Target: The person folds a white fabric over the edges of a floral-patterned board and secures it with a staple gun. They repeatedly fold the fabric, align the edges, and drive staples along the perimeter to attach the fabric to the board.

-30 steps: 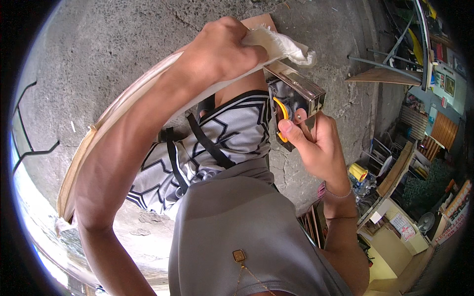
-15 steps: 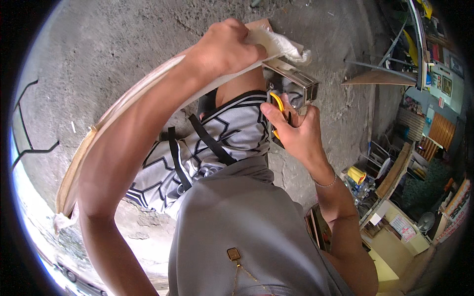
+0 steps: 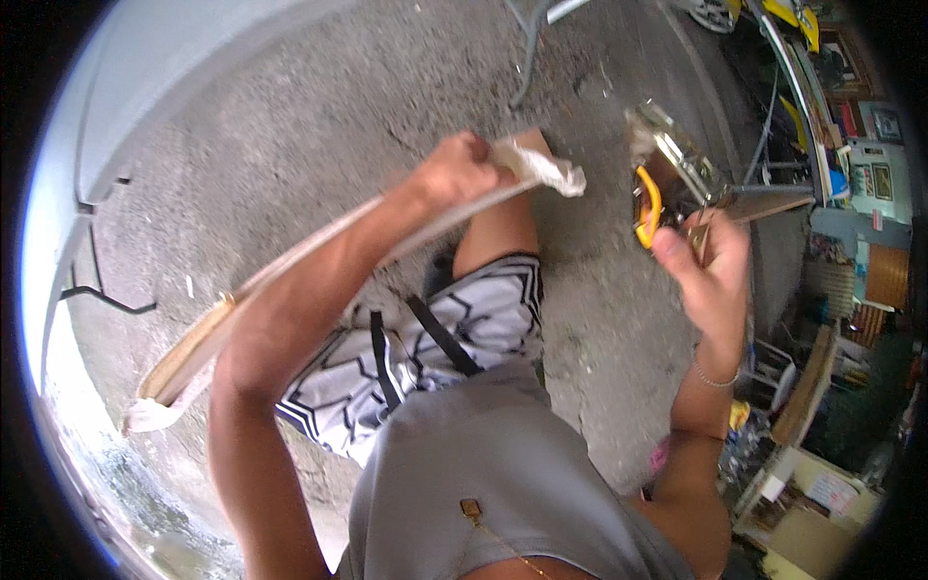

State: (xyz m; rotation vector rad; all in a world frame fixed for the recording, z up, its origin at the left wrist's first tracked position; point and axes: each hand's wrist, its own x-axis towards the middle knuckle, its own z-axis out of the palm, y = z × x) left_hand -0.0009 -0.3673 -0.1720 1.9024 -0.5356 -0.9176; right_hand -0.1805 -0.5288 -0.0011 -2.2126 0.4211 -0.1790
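Note:
A long, narrow board (image 3: 184, 350) with tan edges and a whitish covering slants across my front, partly behind my left forearm. My left hand (image 3: 460, 174) is closed around it near its far end, where loose white cloth (image 3: 561, 175) bunches beyond my knuckles. Out to the right, well apart from the board, my right hand (image 3: 713, 266) grips a shiny metal, box-shaped tool (image 3: 684, 159). A curved yellow part (image 3: 652, 208) of this tool stands beside my thumb. Motion blurs the tool, so its exact kind is unclear.
Rough grey concrete floor (image 3: 609, 358) lies below. A bent grey metal leg (image 3: 527, 77) stands ahead, and a black bent rod (image 3: 111, 298) at left. Pale grey panelling (image 3: 135, 87) fills the upper left. Along the right are a brown panel (image 3: 768, 204) and cluttered shelving (image 3: 797, 464).
My right hand has moved right with the metal tool, away from my knee and the board. The left hand keeps its grip on the board. The view has shifted, showing more floor ahead.

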